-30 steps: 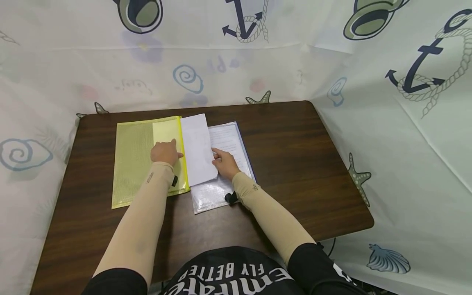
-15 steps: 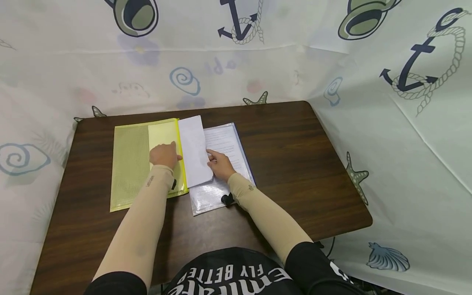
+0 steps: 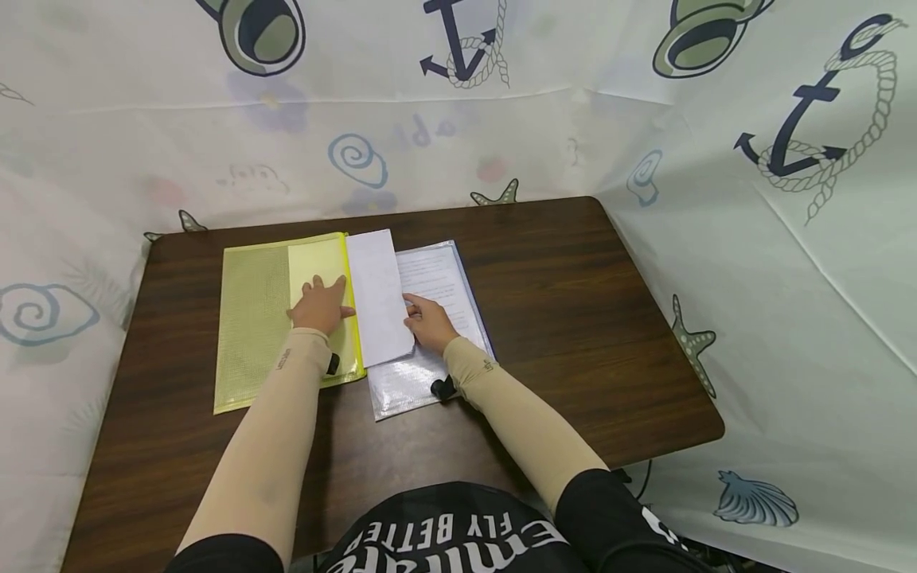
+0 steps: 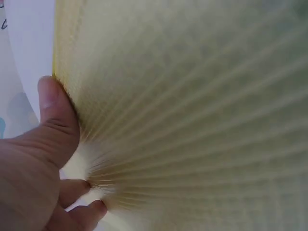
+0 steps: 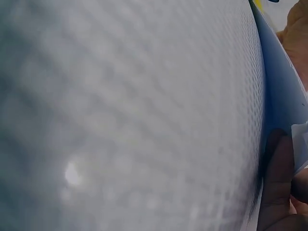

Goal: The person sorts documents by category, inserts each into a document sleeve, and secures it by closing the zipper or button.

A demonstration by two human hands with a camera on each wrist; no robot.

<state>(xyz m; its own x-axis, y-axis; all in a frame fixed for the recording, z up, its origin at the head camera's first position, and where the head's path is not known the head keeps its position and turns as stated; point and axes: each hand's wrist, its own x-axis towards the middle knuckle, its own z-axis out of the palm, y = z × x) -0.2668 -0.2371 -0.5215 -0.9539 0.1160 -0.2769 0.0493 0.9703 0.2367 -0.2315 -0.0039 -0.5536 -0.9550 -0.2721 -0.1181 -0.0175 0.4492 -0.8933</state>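
In the head view a yellow mesh-textured document pouch (image 3: 251, 326) lies on the left of the table. A white sheet of paper (image 3: 378, 302) sticks out from its right edge; a paler band inside the pouch appears to be the rest of it. My left hand (image 3: 318, 306) rests on the pouch with fingers spread, close to that edge, as the left wrist view also shows. My right hand (image 3: 430, 321) pinches the paper's right edge. Under it lies a clear mesh pouch (image 3: 408, 390) with a blue edge, showing a printed page (image 3: 433, 274).
The dark wooden table (image 3: 559, 318) extends to the right of both pouches. Patterned white curtain (image 3: 573, 143) hangs behind and along the right side.
The paper has slid slightly left into the yellow pouch, along with my right hand. My left fingers, earlier mostly curled under, are now spread out on the pouch.
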